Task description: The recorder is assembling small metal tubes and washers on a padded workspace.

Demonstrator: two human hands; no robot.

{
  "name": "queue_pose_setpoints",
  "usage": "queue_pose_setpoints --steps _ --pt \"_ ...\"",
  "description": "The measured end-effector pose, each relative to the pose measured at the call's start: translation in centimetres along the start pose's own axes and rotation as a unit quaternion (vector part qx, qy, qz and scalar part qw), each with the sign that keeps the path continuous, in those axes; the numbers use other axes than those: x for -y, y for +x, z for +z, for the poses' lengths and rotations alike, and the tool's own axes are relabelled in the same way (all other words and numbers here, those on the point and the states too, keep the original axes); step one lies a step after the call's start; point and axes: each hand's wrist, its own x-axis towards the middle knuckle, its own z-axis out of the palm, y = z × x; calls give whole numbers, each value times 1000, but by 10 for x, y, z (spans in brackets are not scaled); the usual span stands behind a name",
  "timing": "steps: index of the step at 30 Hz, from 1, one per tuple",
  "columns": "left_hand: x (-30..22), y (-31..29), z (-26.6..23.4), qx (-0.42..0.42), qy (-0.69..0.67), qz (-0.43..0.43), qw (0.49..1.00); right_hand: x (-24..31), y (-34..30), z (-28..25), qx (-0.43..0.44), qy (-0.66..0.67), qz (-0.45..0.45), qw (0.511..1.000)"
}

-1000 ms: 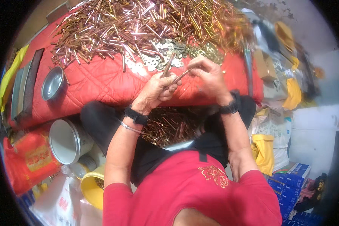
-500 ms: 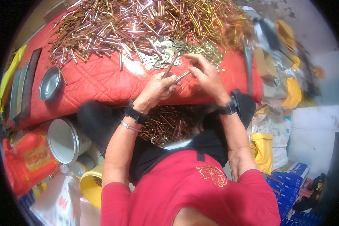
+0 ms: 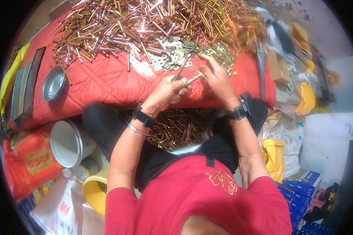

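My left hand (image 3: 166,92) grips two long metal bolts (image 3: 181,69), one pointing up and one pointing right toward my right hand (image 3: 215,76). The right hand's fingers pinch the tip of the right-pointing bolt (image 3: 195,78). Both hands hover over the front edge of a red quilted cloth (image 3: 102,86). Just beyond them lies a patch of silver washers (image 3: 164,58), with small brass nuts (image 3: 217,53) to the right. A big heap of copper-coloured bolts (image 3: 145,23) covers the far part of the cloth. More bolts fill a pile in my lap (image 3: 180,127).
A small steel bowl (image 3: 53,83) sits on the cloth at the left. Below it stand a white bucket (image 3: 68,143), a yellow bucket (image 3: 94,192) and a red sack (image 3: 29,162). Yellow bags (image 3: 274,156), cardboard boxes (image 3: 278,68) and blue cartons (image 3: 302,188) crowd the right side.
Both hands have shifted slightly toward the washers, still working the same bolts. The view has tilted a little; nothing else moved.
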Motion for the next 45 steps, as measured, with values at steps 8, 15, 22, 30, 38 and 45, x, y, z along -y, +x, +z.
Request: queue_pose_setpoints --steps 8,15,22,30,38,45 --pt "2 0 1 -5 -1 -8 1000 9 -4 -1 15 -17 60 998" --pt "2 0 -1 8 -7 -9 1000 9 -7 5 -18 -30 6 999" --pt "3 -1 0 5 1 -22 1000 6 -8 5 -12 -31 -1 999" --pt "1 -1 1 3 14 -30 999 0 -10 5 -10 -9 12 1000" --pt "-6 -12 15 63 145 -34 987 -10 -9 -4 109 132 68 983" --pt "-1 -3 12 55 152 151 975 -51 42 -33 -63 -142 -80 985"
